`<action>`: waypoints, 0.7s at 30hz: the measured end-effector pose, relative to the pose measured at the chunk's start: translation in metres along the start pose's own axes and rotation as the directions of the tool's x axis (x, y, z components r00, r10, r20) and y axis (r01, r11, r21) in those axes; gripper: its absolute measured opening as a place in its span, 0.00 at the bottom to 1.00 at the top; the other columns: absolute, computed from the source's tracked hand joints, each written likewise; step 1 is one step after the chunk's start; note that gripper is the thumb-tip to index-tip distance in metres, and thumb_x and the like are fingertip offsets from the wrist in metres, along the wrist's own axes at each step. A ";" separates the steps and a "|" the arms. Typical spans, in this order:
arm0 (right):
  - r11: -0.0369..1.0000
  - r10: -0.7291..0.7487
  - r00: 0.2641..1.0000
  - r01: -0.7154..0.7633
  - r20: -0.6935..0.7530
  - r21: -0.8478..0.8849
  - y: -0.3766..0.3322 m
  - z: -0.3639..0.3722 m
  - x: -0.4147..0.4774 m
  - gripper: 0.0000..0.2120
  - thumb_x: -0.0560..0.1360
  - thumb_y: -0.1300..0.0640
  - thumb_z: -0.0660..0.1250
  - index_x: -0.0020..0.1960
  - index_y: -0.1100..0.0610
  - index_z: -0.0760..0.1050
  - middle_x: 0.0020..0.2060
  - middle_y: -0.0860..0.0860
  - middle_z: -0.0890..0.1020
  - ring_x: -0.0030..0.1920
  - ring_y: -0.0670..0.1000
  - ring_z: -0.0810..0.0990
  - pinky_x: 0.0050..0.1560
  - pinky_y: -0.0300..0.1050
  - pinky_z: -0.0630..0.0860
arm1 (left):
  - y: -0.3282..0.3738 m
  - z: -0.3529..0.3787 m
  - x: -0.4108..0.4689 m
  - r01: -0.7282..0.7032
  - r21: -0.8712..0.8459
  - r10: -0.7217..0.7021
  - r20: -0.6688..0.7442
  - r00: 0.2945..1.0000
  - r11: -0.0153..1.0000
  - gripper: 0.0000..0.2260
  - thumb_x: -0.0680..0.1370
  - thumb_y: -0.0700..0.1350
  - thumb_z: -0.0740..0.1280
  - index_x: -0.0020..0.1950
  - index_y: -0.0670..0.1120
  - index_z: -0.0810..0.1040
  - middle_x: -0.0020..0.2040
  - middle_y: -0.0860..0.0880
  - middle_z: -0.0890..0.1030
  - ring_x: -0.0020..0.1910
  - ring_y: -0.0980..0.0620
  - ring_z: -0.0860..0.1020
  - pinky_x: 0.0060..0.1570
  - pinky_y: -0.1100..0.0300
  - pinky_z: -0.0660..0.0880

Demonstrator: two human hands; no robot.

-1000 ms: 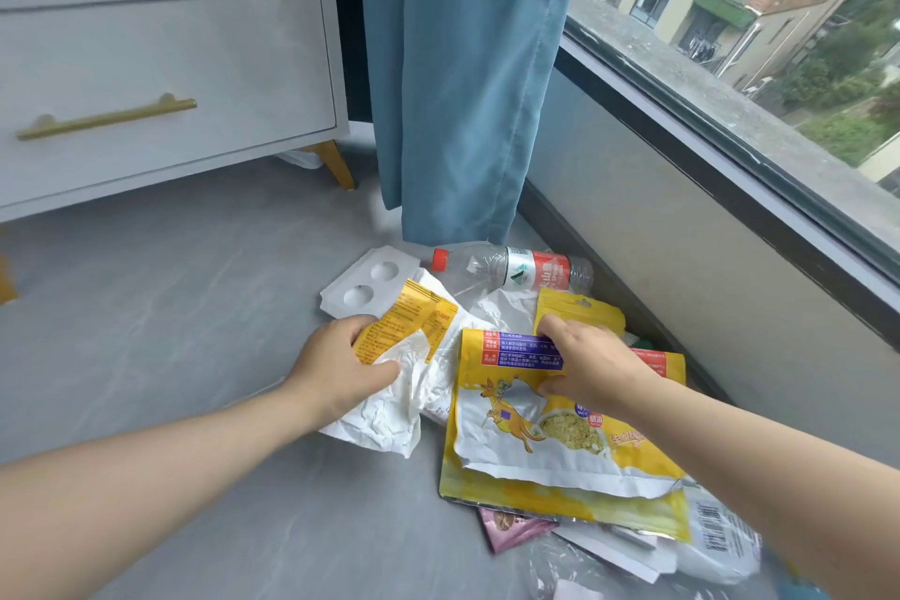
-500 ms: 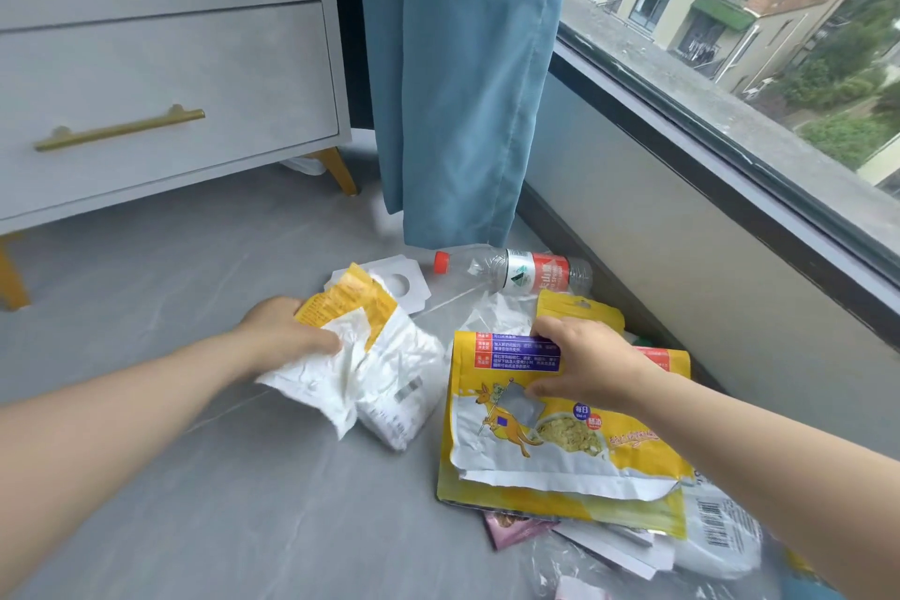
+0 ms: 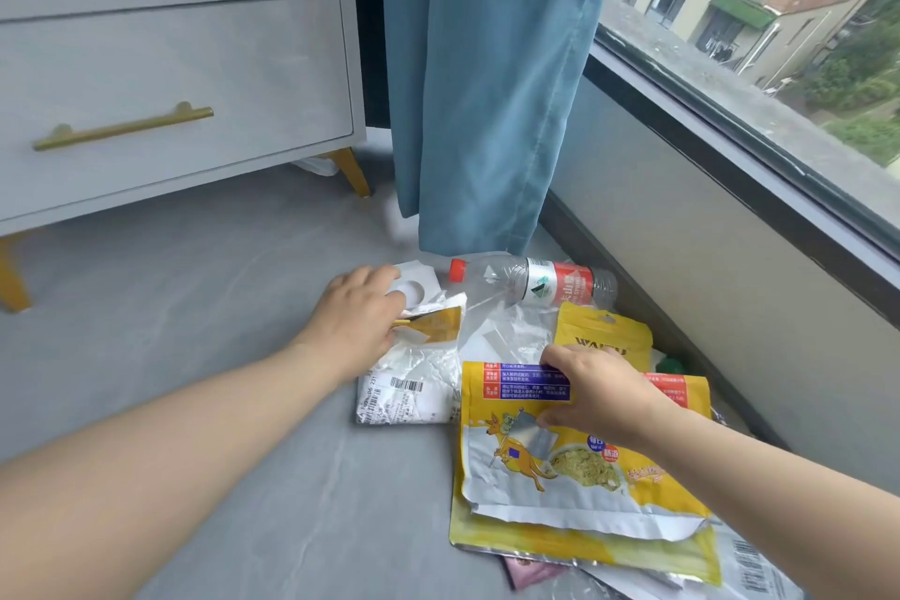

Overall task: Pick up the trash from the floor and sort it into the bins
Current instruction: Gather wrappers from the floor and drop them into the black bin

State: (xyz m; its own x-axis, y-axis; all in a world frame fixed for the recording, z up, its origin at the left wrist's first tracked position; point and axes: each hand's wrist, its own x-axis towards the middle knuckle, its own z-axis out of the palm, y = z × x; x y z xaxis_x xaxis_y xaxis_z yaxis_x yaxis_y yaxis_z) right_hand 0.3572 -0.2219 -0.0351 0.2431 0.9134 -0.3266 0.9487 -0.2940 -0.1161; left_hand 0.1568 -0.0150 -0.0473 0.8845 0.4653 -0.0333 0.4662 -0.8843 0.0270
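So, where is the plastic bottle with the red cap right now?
In the head view the plastic bottle lies on its side on the floor under the blue curtain, between the left hand and the wall, behind the small yellow pouch.

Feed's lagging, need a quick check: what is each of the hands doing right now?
Left hand: pinching the crumpled yellow-and-white wrapper.
Right hand: gripping the top of the yellow kangaroo pouch.

Bright window daylight, wide-angle edge distortion
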 end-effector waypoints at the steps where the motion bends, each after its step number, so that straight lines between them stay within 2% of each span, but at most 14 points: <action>1: 1.000 -0.001 1.000 0.001 0.004 0.000 0.001 0.002 0.000 0.20 0.70 0.39 0.70 0.55 0.47 0.68 0.48 0.44 0.77 0.48 0.48 0.75 0.47 0.42 0.63 | 0.001 0.004 0.004 0.008 0.030 -0.008 -0.006 1.000 1.000 0.17 0.50 0.46 0.82 0.33 0.45 0.80 0.48 0.43 0.82 0.41 0.41 0.82 0.39 0.53 0.79; 5: 1.000 0.001 1.000 -0.002 0.019 0.006 0.003 0.008 0.002 0.19 0.70 0.39 0.69 0.54 0.47 0.67 0.47 0.44 0.76 0.48 0.48 0.74 0.47 0.42 0.63 | 0.001 0.017 0.019 0.051 0.091 -0.048 -0.037 0.998 0.995 0.20 0.43 0.48 0.83 0.29 0.47 0.80 0.39 0.47 0.82 0.35 0.44 0.81 0.35 0.55 0.77; 8: 1.000 0.003 1.000 -0.004 0.027 0.005 0.004 0.008 0.004 0.19 0.70 0.39 0.69 0.54 0.47 0.67 0.48 0.43 0.76 0.48 0.47 0.74 0.47 0.42 0.63 | -0.003 0.027 0.030 0.045 0.140 -0.037 -0.064 0.997 0.989 0.18 0.43 0.46 0.82 0.28 0.47 0.81 0.38 0.47 0.82 0.35 0.44 0.80 0.37 0.55 0.77; 11: 1.000 0.005 0.999 -0.006 0.040 0.014 0.003 0.009 0.006 0.20 0.70 0.40 0.69 0.55 0.47 0.67 0.49 0.44 0.76 0.49 0.48 0.74 0.48 0.42 0.63 | -0.007 0.034 0.033 0.090 0.108 -0.083 -0.061 0.995 0.990 0.20 0.42 0.48 0.83 0.29 0.47 0.81 0.41 0.47 0.83 0.37 0.44 0.81 0.36 0.54 0.77; 13: 1.000 0.004 0.999 -0.005 0.047 0.023 0.003 0.010 0.007 0.20 0.70 0.40 0.70 0.55 0.47 0.67 0.49 0.44 0.76 0.48 0.48 0.74 0.47 0.42 0.62 | -0.006 0.031 0.035 0.140 0.092 -0.139 -0.013 0.990 0.986 0.22 0.48 0.53 0.84 0.35 0.47 0.83 0.50 0.44 0.83 0.46 0.42 0.82 0.41 0.52 0.78; 14: 1.000 0.004 0.998 -0.005 0.055 0.021 0.003 0.010 0.007 0.20 0.70 0.40 0.70 0.54 0.48 0.67 0.48 0.44 0.76 0.47 0.48 0.73 0.46 0.42 0.62 | -0.005 0.028 0.036 0.151 0.078 -0.154 0.033 0.987 0.985 0.21 0.56 0.55 0.82 0.42 0.47 0.83 0.61 0.42 0.79 0.57 0.40 0.78 0.50 0.50 0.76; 15: 1.000 0.003 0.998 -0.004 0.061 0.017 0.002 0.010 0.007 0.19 0.70 0.40 0.70 0.54 0.48 0.67 0.48 0.44 0.76 0.47 0.48 0.73 0.46 0.42 0.62 | -0.006 0.028 0.037 0.157 0.062 -0.160 0.054 0.986 0.986 0.20 0.65 0.56 0.77 0.51 0.47 0.81 0.71 0.42 0.69 0.69 0.39 0.69 0.60 0.48 0.71; 16: 1.000 0.003 0.998 -0.004 0.066 0.015 0.002 0.010 0.007 0.19 0.70 0.40 0.70 0.54 0.48 0.67 0.48 0.44 0.76 0.47 0.48 0.73 0.46 0.42 0.63 | -0.008 0.030 0.038 0.153 0.075 -0.158 0.071 0.985 0.985 0.19 0.72 0.56 0.72 0.58 0.48 0.76 0.77 0.43 0.57 0.75 0.39 0.58 0.67 0.48 0.64; 17: 1.000 0.003 0.998 -0.004 0.068 0.018 0.002 0.010 0.007 0.19 0.70 0.41 0.70 0.54 0.47 0.67 0.49 0.44 0.76 0.46 0.48 0.72 0.46 0.42 0.63 | -0.009 0.030 0.039 0.167 0.072 -0.174 0.096 0.980 0.983 0.19 0.74 0.56 0.68 0.61 0.49 0.73 0.79 0.44 0.49 0.77 0.39 0.51 0.70 0.48 0.59; 18: 1.000 0.005 0.997 -0.007 0.072 0.023 0.001 0.009 0.007 0.19 0.70 0.41 0.70 0.54 0.47 0.67 0.49 0.44 0.76 0.46 0.48 0.72 0.46 0.42 0.63 | -0.010 0.030 0.041 0.188 0.072 -0.195 0.107 0.975 0.979 0.21 0.75 0.57 0.68 0.63 0.49 0.70 0.79 0.44 0.46 0.77 0.38 0.49 0.71 0.47 0.57; 21: 1.000 0.003 0.997 -0.005 0.077 0.025 -0.001 0.009 0.009 0.19 0.71 0.41 0.70 0.54 0.47 0.66 0.49 0.43 0.75 0.46 0.47 0.72 0.46 0.41 0.62 | -0.012 0.033 0.045 0.216 0.046 -0.220 0.117 0.968 0.975 0.31 0.74 0.57 0.68 0.71 0.48 0.61 0.79 0.44 0.47 0.77 0.40 0.49 0.71 0.46 0.55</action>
State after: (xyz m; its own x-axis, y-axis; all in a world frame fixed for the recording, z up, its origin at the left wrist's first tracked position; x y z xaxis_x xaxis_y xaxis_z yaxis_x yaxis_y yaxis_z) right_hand 0.3569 -0.2166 -0.0467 0.2296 0.8883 -0.3977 0.9422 -0.3054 -0.1381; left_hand 0.1905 0.0153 -0.0825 0.7520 0.6407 -0.1550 0.6450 -0.7637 -0.0271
